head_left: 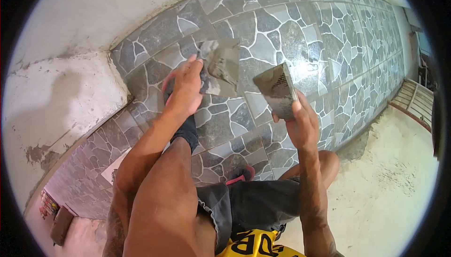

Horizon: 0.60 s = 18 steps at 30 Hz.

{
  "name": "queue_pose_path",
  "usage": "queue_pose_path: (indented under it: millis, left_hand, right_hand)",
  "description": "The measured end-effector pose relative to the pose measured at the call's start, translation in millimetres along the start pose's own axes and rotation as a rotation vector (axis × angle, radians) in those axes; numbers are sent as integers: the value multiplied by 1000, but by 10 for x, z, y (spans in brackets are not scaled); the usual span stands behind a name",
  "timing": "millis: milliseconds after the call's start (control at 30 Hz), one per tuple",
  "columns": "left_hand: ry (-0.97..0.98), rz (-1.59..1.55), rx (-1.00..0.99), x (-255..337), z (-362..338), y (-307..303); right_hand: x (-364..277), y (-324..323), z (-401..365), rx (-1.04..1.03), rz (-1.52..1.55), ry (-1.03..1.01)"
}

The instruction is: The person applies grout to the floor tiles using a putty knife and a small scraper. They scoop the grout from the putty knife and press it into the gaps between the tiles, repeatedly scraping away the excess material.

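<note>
My left hand (188, 83) is closed on the edge of a thin, squarish plate (230, 76) with a lump of wet grey paste on its face. What the plate is made of I cannot make out. To the right, apart from it, my right hand (303, 123) grips a flat rectangular piece (279, 95) by its lower edge, thumb along the side. Grey paste smears its upper part, and rows of small dark marks like print show on its face. Both pieces are held up above the patterned floor tiles (277, 22).
Pale, stained walls (70, 83) border the tiles, with a corner at the left. A pink-edged sandal (242, 175) is near my bent legs. A barred metal piece (413, 99) stands at the right, and a brown block-like object (61, 226) at lower left.
</note>
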<state>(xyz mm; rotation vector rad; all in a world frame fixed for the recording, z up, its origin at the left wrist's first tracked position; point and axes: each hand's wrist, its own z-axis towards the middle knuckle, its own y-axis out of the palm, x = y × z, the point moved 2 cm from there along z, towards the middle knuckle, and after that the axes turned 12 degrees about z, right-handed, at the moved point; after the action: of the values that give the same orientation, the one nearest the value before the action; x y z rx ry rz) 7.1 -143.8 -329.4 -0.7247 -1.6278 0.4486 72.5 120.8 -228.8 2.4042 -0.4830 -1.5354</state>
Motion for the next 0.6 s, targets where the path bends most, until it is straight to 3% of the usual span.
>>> queue_pose_path:
  millis: [100,267,400,600]
  left_hand:
    - [-698,-1050,-58,511,40,-3]
    - [-627,-1172,-218,615,97,34]
    - [-576,-1179,-189,644,77,44]
    - [-393,-1263,-158,678,45,-2]
  right_hand:
    - [-107,268,-69,-15,-367,-189]
    - [-29,552,74,-186,-807,-640]
    - [113,544,112,-265,-974,-721]
    - [207,504,78,-194,-1051,-708]
